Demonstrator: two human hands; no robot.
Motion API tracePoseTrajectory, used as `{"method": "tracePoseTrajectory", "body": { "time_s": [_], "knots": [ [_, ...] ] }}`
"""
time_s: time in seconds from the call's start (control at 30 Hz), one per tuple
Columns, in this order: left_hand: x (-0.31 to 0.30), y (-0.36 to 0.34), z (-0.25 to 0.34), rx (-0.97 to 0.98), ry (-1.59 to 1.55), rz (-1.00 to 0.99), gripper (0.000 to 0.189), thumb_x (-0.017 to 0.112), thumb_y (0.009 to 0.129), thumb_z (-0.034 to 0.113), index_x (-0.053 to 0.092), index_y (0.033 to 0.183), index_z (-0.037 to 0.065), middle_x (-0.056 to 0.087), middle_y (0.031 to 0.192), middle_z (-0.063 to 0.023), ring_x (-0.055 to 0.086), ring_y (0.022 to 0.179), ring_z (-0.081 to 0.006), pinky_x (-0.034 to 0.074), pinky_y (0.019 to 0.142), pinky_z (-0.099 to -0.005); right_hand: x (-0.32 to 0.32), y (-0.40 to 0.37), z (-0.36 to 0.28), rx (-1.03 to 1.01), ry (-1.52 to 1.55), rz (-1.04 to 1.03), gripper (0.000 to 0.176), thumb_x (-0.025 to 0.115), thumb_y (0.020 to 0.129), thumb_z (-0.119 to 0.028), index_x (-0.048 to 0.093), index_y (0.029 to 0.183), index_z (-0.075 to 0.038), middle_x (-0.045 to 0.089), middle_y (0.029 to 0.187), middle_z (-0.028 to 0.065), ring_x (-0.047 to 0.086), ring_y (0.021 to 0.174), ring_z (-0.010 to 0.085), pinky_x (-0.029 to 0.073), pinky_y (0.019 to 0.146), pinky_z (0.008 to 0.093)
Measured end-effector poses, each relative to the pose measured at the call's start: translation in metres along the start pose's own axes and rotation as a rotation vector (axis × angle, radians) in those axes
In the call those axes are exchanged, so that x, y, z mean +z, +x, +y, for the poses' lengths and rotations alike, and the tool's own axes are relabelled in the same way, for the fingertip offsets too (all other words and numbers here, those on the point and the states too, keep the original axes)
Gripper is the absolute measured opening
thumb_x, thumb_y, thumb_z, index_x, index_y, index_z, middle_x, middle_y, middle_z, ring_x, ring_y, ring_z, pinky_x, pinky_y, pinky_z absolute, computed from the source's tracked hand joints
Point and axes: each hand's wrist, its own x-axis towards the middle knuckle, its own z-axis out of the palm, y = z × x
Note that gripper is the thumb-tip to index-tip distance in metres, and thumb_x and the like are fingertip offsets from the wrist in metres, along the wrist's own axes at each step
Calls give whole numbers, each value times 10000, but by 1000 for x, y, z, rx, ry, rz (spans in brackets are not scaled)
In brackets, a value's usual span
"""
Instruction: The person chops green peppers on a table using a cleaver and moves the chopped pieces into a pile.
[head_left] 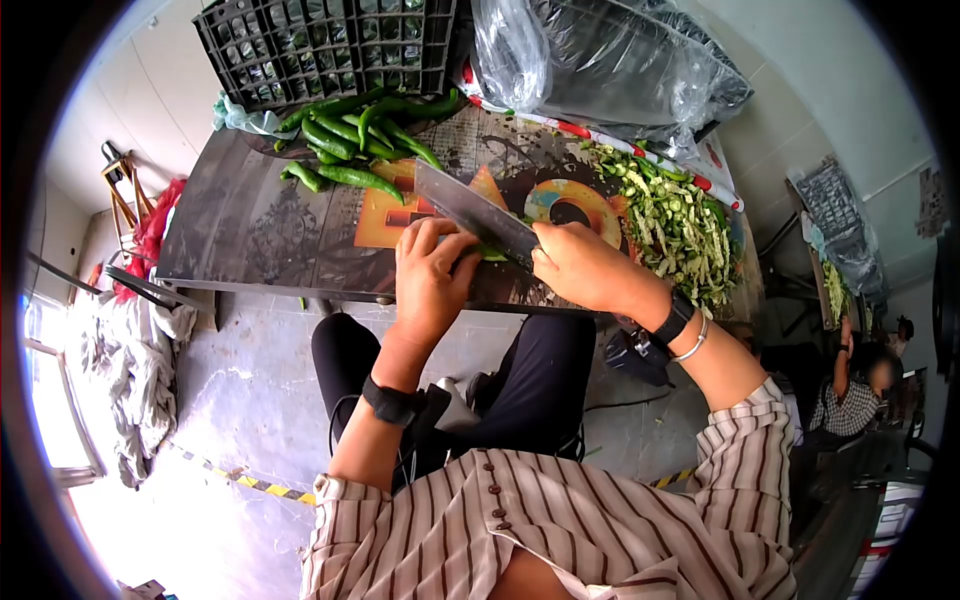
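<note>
My right hand (pixel 585 268) grips the handle of a broad cleaver (pixel 470 212), its blade slanting up to the left over the dark patterned table (pixel 250 230). My left hand (pixel 432 270) presses down on a green pepper (pixel 492 253) right beside the blade; only a sliver of the pepper shows between my hands. A heap of whole green peppers (pixel 355 140) lies at the far left of the table. A pile of sliced pepper (pixel 675 225) covers the right side.
A black plastic crate (pixel 330 45) stands behind the whole peppers. A clear plastic bag (pixel 600 60) sits at the far right edge. Another person (pixel 855 395) sits at the right. White cloth (pixel 140 370) and a red bag (pixel 150 235) lie on the floor at left.
</note>
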Motion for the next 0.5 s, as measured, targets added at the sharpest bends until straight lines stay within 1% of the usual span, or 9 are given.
{"method": "tracePoseTrajectory", "body": {
  "time_s": [0.03,0.1,0.17,0.23,0.27,0.37,0.47,0.5],
  "knots": [
    [-3,1,1,2,0,1,200,729,702,94,687,896,115,583,955,-14,531,999,-248,411,891,-378,0,1,0,0,9,-11,219,510,876,-126,479,824,84,573,730,298,592,739,457,445,638,482],
    [-10,0,3,45,130,19,183,743,691,81,705,869,100,594,927,-26,528,932,-254,413,850,-366,-1,1,1,-8,2,-13,216,512,875,-125,480,829,83,573,731,297,592,746,458,445,642,483],
    [-10,-2,2,30,129,26,187,745,691,78,706,873,98,591,917,-26,525,929,-251,401,859,-372,-1,3,1,-19,1,-17,212,513,873,-124,482,833,82,574,733,297,591,752,459,446,646,484],
    [-8,-3,-1,36,89,44,183,748,690,66,708,866,96,591,910,-29,530,912,-248,415,837,-363,-4,5,-1,8,-30,-38,203,512,871,-121,489,842,78,575,737,298,592,763,459,446,651,486],
    [-7,-4,-2,35,87,41,183,748,690,66,708,866,96,591,910,-29,530,912,-248,415,837,-363,-6,5,-1,-17,10,-39,199,508,875,-122,497,856,75,573,736,301,588,766,463,444,652,488],
    [-4,-8,-6,-22,20,70,179,738,705,82,698,876,113,586,923,-18,537,946,-253,404,866,-390,-7,7,0,-4,-7,-63,203,503,880,-125,499,865,77,570,739,304,584,768,468,443,657,490],
    [-8,-8,-5,-37,25,61,159,738,699,71,690,845,111,590,914,-14,538,925,-249,411,843,-385,-10,8,-2,22,16,-93,207,500,882,-126,499,870,80,571,750,307,583,772,472,442,667,496],
    [-8,-6,-5,-13,36,58,152,745,693,58,695,831,98,591,895,-23,537,899,-245,423,812,-367,-11,9,-3,24,18,-101,207,500,882,-126,499,870,80,571,750,307,583,772,472,442,667,496]
  ]
}}
